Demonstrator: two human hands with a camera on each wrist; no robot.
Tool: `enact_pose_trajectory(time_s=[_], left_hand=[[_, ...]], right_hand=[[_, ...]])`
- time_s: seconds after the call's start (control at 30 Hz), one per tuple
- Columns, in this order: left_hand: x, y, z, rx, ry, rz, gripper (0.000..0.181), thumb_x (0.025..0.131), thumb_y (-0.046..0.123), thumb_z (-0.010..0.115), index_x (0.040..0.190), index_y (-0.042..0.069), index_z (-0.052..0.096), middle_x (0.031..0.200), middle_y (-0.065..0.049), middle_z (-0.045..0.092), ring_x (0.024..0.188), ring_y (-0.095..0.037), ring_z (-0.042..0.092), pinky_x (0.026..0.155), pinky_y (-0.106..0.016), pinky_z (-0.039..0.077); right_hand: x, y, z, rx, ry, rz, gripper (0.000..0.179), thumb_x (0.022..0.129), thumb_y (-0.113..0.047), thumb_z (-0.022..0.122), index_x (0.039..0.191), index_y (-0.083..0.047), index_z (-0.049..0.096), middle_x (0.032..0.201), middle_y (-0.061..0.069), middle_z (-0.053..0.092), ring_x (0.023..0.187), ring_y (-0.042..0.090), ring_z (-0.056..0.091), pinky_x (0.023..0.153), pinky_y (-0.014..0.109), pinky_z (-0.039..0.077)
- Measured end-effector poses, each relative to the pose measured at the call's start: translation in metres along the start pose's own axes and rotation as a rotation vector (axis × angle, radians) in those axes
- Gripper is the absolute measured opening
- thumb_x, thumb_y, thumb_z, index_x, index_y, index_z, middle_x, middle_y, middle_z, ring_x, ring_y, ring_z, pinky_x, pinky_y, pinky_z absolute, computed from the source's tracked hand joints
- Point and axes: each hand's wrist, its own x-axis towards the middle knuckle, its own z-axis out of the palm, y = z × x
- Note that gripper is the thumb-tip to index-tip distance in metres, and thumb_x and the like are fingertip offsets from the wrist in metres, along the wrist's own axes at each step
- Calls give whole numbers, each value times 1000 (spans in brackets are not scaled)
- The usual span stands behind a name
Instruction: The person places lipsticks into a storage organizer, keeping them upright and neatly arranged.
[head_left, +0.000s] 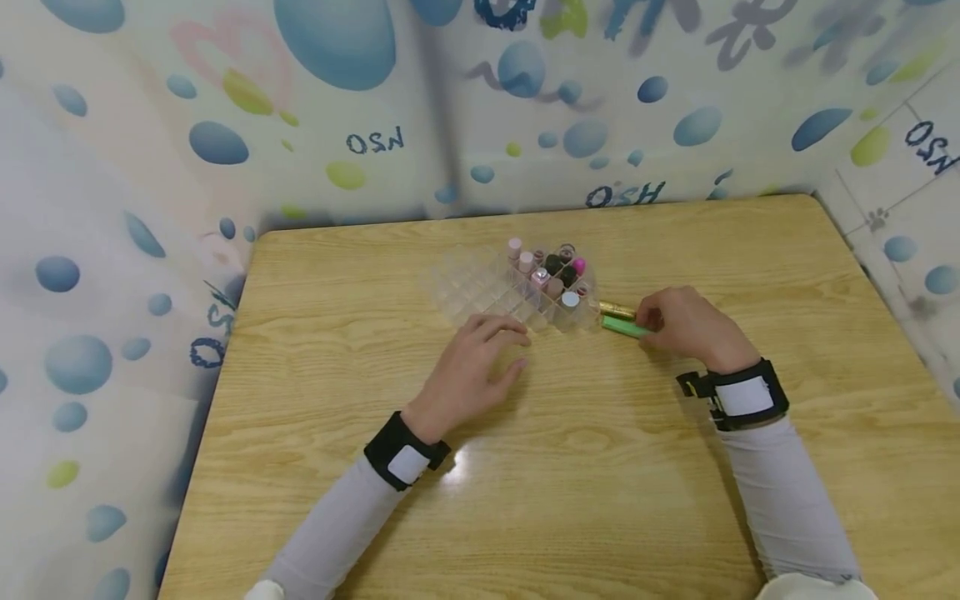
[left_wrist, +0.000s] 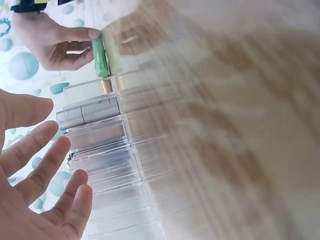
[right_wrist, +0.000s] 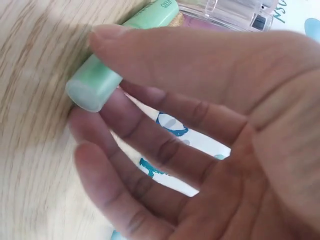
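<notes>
A clear compartment organizer (head_left: 480,287) stands on the table, its right half holding several bottles and tubes such as a pink-capped bottle (head_left: 513,247) and a white-capped one (head_left: 571,300). To its right lie a slim green cosmetic tube (head_left: 622,327) and a gold tube (head_left: 617,309) side by side. My right hand (head_left: 693,327) pinches the green tube between thumb and fingers, near its end, low over the table. At the organizer's front edge hovers my left hand (head_left: 472,367), fingers loosely bent and holding nothing. A silver tube (left_wrist: 90,113) shows inside the organizer in the left wrist view.
The wooden table (head_left: 555,500) meets a patterned wall covering (head_left: 420,167) at its back edge. Both wrists wear black straps, one being the right strap (head_left: 738,396). The organizer's left compartments (head_left: 465,279) appear to hold nothing.
</notes>
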Motion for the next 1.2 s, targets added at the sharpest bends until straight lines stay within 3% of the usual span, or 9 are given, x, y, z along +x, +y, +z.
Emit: enact_pose_trajectory(time_s=[0.33, 0.53, 0.73, 0.9, 1.03, 1.2], left_hand=[[-2, 4, 7, -11, -120, -32, 34, 96, 26, 70, 126, 10, 70, 134, -6, 67, 126, -25, 58, 111, -38, 45], [-3, 7, 9, -21, -155, -42, 35, 97, 28, 69, 128, 10, 69, 134, -6, 68, 127, -24, 59, 112, -36, 44], [-5, 11, 11, -72, -217, -106, 42, 99, 28, 67, 136, 10, 64, 138, -7, 65, 128, -23, 60, 110, -37, 48], [-7, 11, 11, -95, -251, -131, 45, 99, 29, 67, 140, 10, 61, 140, -6, 64, 127, -21, 62, 106, -36, 52], [-6, 11, 10, -119, -260, -126, 43, 99, 27, 68, 137, 8, 63, 135, -7, 67, 120, -18, 65, 100, -34, 55], [-5, 12, 8, -166, -253, -125, 35, 97, 21, 70, 129, 8, 67, 119, -4, 72, 97, -11, 65, 82, -30, 57]], right_hand=[[-4, -14, -3, 7, -109, -23, 11, 83, -8, 79, 93, -5, 77, 93, 8, 72, 87, 23, 65, 75, 43, 56], [-9, -31, 2, -2, -91, -124, 6, 84, -7, 79, 89, -9, 77, 88, 3, 71, 82, 18, 62, 76, 42, 56], [-9, -45, 14, 12, -99, -203, 8, 83, -5, 79, 87, -11, 76, 81, -1, 67, 74, 14, 57, 70, 36, 53], [-6, -59, 27, 5, -97, -327, 8, 83, -4, 78, 88, -10, 77, 81, -2, 68, 75, 14, 59, 70, 36, 54], [-4, -69, 35, -21, -39, -389, 10, 83, -6, 81, 89, -12, 77, 84, -4, 69, 77, 13, 62, 72, 35, 56], [-4, -77, 39, -15, 10, -420, 11, 83, -6, 80, 92, -13, 78, 88, -5, 71, 80, 11, 63, 73, 32, 56]])
